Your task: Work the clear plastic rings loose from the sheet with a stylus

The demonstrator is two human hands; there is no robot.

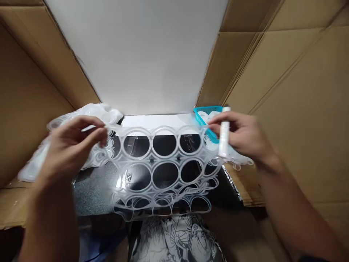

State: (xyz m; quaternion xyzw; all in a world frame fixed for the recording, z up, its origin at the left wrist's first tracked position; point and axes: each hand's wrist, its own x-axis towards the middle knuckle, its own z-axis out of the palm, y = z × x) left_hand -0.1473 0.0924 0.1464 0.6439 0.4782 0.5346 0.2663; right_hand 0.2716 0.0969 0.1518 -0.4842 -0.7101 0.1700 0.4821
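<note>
A clear plastic sheet (pixel 163 169) punched with rows of round holes hangs stretched between my two hands above a dark work surface (pixel 92 189). My left hand (pixel 72 145) pinches its upper left corner. My right hand (pixel 242 136) grips its upper right edge and also holds a white pen-like tool (pixel 224 134) upright between the fingers. The sheet's lower rows curl toward me.
A pile of similar clear plastic (pixel 40 160) lies at the left behind my left hand. A small blue basket (pixel 208 111) stands behind my right hand. Cardboard walls (pixel 286 83) flank both sides, a white panel (pixel 141 58) stands at the back.
</note>
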